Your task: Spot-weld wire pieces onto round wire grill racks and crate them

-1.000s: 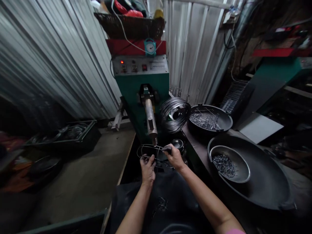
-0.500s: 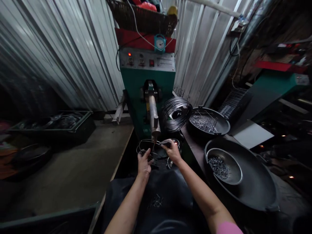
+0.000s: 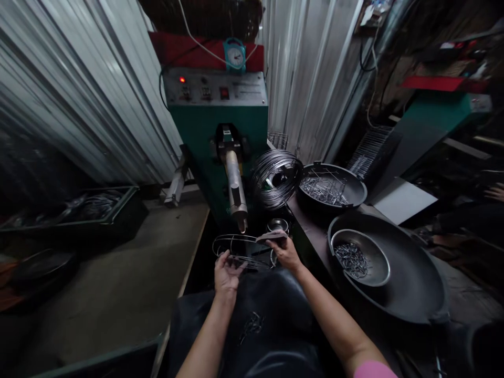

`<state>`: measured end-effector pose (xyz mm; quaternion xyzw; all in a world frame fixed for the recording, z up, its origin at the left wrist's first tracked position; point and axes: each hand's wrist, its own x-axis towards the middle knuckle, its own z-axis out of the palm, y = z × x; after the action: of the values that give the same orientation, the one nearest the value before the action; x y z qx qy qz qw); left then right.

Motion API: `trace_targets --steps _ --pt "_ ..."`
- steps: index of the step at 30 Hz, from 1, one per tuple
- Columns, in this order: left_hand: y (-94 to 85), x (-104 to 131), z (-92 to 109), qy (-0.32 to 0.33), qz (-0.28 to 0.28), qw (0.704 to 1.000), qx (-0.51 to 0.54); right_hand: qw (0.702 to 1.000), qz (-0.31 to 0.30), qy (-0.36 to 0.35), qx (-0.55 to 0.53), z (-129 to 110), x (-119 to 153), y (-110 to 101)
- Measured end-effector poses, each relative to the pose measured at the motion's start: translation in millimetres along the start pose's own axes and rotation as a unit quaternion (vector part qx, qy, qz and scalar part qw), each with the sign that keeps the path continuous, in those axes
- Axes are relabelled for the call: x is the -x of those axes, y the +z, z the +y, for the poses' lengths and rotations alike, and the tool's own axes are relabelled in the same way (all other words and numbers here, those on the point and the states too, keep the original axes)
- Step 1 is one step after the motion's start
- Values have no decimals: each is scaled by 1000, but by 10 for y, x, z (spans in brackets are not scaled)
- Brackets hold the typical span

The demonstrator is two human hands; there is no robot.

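Observation:
Below the metal electrode arm (image 3: pixel 237 202) of a green spot-welding machine (image 3: pixel 252 126), a round wire frame (image 3: pixel 224 239) of thin bent rods is held up. My left hand (image 3: pixel 227 273) grips its near left side, thumb and fingers around the wires. In my right hand (image 3: pixel 286 254) is a flat greyish piece (image 3: pixel 271 237), pinched at the frame's right edge; its kind I cannot make out. The electrode tip stands just above the frame, apart from it. Small loose wire bits (image 3: pixel 252 325) lie on the dark apron (image 3: pixel 275 304) over my lap.
Right of the machine stand a wire coil (image 3: pixel 277 181), a black pan (image 3: pixel 358 191) of wire pieces, and a large pan (image 3: pixel 417 283) holding a metal bowl (image 3: pixel 384 268) of short pieces. A green bin (image 3: pixel 129 205) is at left. Another person's hand (image 3: pixel 495 192) shows far right.
The view has shifted a little to the right. The frame and both hands have come away from the electrode tip, and the flat piece in my right hand is turned to show its broad side.

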<state>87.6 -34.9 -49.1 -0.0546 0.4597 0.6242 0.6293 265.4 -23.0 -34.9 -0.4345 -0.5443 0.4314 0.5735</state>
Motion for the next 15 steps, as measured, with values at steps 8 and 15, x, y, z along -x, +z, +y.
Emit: trace_targets --steps 8,15 --pt "-116 -56 72 -19 7 1000 20 999 27 2 -25 -14 -65 111" --pt "-245 -126 84 -37 2 999 22 999 -9 -47 23 -147 -96 169"
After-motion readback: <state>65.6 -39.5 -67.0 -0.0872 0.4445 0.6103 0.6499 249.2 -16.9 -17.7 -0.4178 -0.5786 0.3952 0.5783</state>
